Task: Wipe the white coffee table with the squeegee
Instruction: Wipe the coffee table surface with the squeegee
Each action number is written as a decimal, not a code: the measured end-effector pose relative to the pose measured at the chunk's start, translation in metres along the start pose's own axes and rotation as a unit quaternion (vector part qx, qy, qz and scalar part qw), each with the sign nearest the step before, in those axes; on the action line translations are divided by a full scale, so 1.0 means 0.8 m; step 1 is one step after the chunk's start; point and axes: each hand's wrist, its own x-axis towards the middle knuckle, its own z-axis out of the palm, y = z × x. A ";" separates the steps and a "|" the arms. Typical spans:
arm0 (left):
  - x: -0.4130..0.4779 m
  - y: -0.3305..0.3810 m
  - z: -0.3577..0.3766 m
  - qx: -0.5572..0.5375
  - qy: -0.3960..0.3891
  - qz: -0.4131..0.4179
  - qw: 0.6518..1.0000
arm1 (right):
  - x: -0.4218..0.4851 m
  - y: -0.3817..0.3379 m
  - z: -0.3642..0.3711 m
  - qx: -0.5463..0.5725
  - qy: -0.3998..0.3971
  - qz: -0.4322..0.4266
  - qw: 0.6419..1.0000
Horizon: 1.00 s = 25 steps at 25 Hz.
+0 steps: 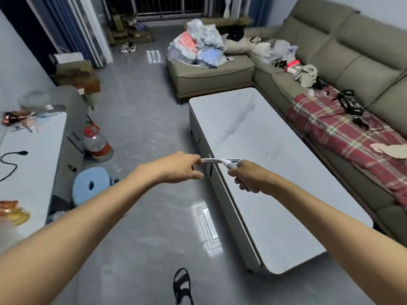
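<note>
The white coffee table [259, 137] runs from centre to lower right, its marbled top bare. A small white squeegee [221, 161] hangs in the air over the table's left edge. My right hand [247, 177] is shut on its handle. My left hand [182, 167] pinches the left end of the blade between thumb and fingers. Both arms reach forward from the bottom of the view.
A green sofa [352, 62] with a plaid blanket [343, 130] and clutter lines the table's right side. On the left are a white cabinet [33, 155], a water jug [97, 142] and a blue stool [91, 184]. A black sandal [181, 285] lies on the grey floor.
</note>
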 end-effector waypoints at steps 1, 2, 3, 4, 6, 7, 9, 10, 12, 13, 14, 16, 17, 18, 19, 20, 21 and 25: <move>0.029 -0.009 -0.023 0.014 -0.008 0.010 1.000 | 0.024 -0.009 -0.015 0.003 0.013 0.012 1.000; 0.057 -0.017 -0.045 0.022 -0.012 0.022 0.999 | 0.046 -0.015 -0.031 0.001 0.027 0.029 0.999; 0.085 -0.023 -0.064 0.030 -0.012 0.034 0.999 | 0.067 -0.020 -0.046 -0.002 0.042 0.047 0.998; 0.113 -0.030 -0.083 0.041 -0.011 0.049 0.998 | 0.089 -0.026 -0.060 -0.004 0.054 0.063 0.997; 0.170 -0.043 -0.112 0.059 -0.009 0.075 0.995 | 0.139 -0.035 -0.082 0.000 0.067 0.083 0.994; 0.197 -0.050 -0.124 0.062 -0.012 0.082 0.995 | 0.164 -0.038 -0.091 0.007 0.070 0.088 0.994; 0.266 -0.072 -0.150 0.066 -0.028 0.090 0.993 | 0.230 -0.046 -0.111 0.024 0.076 0.099 0.992; 0.302 -0.083 -0.164 0.073 -0.036 0.093 0.992 | 0.265 -0.050 -0.121 0.027 0.078 0.105 0.991; 0.375 -0.108 -0.194 0.077 -0.043 0.093 0.992 | 0.340 -0.058 -0.145 0.039 0.070 0.111 0.991; 0.410 -0.119 -0.212 0.077 -0.048 0.089 0.992 | 0.379 -0.065 -0.160 0.051 0.063 0.113 0.990; 0.442 -0.129 -0.232 0.080 -0.057 0.087 0.991 | 0.414 -0.075 -0.175 0.067 0.056 0.118 0.989; 0.494 -0.141 -0.269 0.080 -0.064 0.088 0.991 | 0.464 -0.099 -0.202 0.093 0.055 0.122 0.987; 0.524 -0.147 -0.293 0.070 -0.052 0.088 0.992 | 0.492 -0.116 -0.221 0.101 0.058 0.124 0.985; 0.553 -0.153 -0.313 0.059 -0.040 0.089 0.993 | 0.516 -0.130 -0.240 0.107 0.068 0.126 0.984; 0.581 -0.156 -0.330 0.051 -0.037 0.092 0.994 | 0.539 -0.143 -0.260 0.113 0.081 0.127 0.982; 0.613 -0.159 -0.345 0.046 -0.041 0.096 0.993 | 0.562 -0.154 -0.279 0.117 0.095 0.129 0.980; 0.648 -0.164 -0.357 0.042 -0.047 0.098 0.993 | 0.587 -0.161 -0.298 0.123 0.109 0.130 0.978; 0.806 -0.192 -0.381 -0.001 -0.050 0.103 0.993 | 0.697 -0.157 -0.348 0.163 0.141 0.149 0.965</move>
